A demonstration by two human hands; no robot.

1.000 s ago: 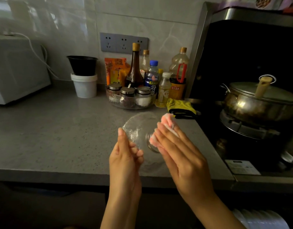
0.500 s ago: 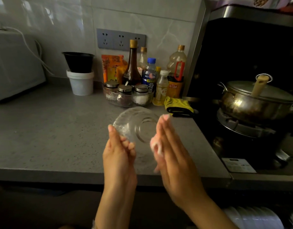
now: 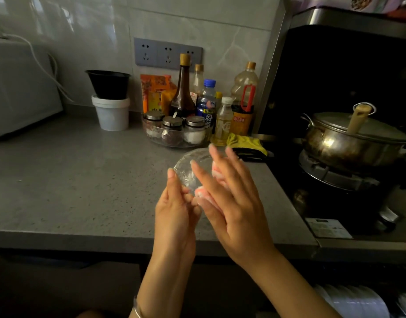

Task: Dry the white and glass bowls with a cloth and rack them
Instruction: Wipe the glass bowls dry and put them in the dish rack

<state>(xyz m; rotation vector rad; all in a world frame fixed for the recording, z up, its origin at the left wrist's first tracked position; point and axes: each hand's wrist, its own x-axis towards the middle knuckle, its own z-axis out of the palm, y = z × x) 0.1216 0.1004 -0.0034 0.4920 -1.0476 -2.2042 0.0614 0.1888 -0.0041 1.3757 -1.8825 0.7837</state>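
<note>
Fingers [image 3: 236, 168] of the right hand [image 3: 234, 207] lie straight, pressing a pink-and-white cloth [image 3: 217, 172] against a glass bowl [image 3: 189, 166] held in the air just above the grey bench [image 3: 82, 180]. The bowl is tipped on edge, rim nearly upright; blur hides whether mouth or base meets the cloth. The left hand [image 3: 174, 214] grasps its lower edge, forefinger raised. Behind stand spice jars [image 3: 174, 131]; a steel pot [image 3: 348, 143] sits to the right.

Grey countertop [image 3: 82, 180]; white tub [image 3: 110, 113], glass condiment tray [image 3: 174, 140], yellow cloth [image 3: 245, 143]
</note>
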